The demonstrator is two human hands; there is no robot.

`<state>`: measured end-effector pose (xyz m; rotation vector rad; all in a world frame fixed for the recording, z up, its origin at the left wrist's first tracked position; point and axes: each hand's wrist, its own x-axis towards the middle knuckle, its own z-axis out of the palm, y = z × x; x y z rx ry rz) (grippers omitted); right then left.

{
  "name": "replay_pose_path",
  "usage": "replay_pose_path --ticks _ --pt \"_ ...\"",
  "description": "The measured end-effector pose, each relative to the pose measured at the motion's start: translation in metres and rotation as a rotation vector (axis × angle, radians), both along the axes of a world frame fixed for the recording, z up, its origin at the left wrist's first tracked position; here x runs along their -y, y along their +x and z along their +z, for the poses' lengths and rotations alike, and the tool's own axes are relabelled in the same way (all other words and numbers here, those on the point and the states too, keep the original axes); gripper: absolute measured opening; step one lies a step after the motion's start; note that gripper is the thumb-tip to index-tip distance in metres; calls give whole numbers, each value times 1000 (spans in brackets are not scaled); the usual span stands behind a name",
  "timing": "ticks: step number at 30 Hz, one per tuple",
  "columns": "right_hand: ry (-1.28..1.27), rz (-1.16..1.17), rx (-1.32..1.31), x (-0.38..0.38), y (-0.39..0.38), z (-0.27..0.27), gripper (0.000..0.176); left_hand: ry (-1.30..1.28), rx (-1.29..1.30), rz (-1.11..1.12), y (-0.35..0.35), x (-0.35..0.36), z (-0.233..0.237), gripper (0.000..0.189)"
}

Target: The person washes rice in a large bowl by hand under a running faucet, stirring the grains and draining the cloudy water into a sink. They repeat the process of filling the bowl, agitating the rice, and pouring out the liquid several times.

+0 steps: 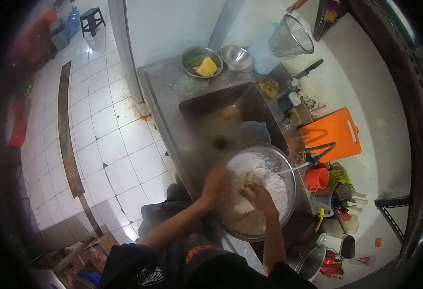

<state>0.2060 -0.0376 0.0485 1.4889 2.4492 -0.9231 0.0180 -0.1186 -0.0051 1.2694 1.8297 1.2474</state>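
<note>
A wide metal bowl [292,192] holding white flour-like powder [276,188] stands at the near right end of the sink unit. My left hand [216,185] is at the bowl's left side, its fingers blurred, so its grip is unclear. Over the powder, my right hand [258,198] reaches in with its fingertips in or against it; whether it holds any cannot be made out. A thin stream of water runs from the faucet [312,160] towards the bowl's middle.
Behind the bowl is the metal sink [211,115] with a grey container [254,133]. Two bowls [238,59] stand at the back, one with something yellow [206,67]. At the right are an orange cutting board [334,137], a red cup [317,179] and utensils [344,192].
</note>
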Motion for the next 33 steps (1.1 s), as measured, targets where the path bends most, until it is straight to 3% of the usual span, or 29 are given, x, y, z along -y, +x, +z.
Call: replay_pose_path --ticks 2,4,6,8,10,12,13,15,16,17,19,23,25,27,31,33 --pt "-94 57 52 4 24 9 48 -6 -23 9 3 -1 -6 62" --pt "-198 -136 -142 -11 64 10 47 -5 -53 15 2 -1 -6 62" --pt "-95 -266 -358 -47 110 -25 45 78 -19 12 -1 -2 4 61" --pt "-61 -363 -310 -69 113 -31 49 114 -28 27 3 -3 -2 61" --pt "-25 -445 -280 -95 93 -33 52 158 -56 54 1 -5 -7 60" --pt "-256 -406 -32 -119 58 -35 70 -38 -21 -14 2 -5 -9 61" --pt "-259 -381 -51 -123 40 -35 70 -37 -43 10 4 -6 -19 61" --pt "-262 -337 30 -121 2 -40 88 125 -138 45 7 -7 -37 60" --pt "-385 -397 123 -121 -13 -45 94 259 -221 60 3 -2 -25 62" --pt "-385 -372 110 -119 -20 -49 94 259 -240 80 2 -4 -23 62" --pt "-156 -149 197 -108 -19 -56 91 118 -28 34 4 -8 -26 63" --pt "-653 -288 -130 -42 -17 10 80 199 17 51 6 -5 -36 68" --pt "-128 -22 -3 -7 9 -13 76 125 20 127 9 -1 -28 69" --pt "189 274 -116 13 55 -56 85 86 247 60 8 1 -27 67" --pt "257 346 -5 38 42 -38 91 20 364 43 -3 0 -8 64" --pt "277 251 -59 28 38 -42 95 -38 389 -46 0 -3 -18 76"
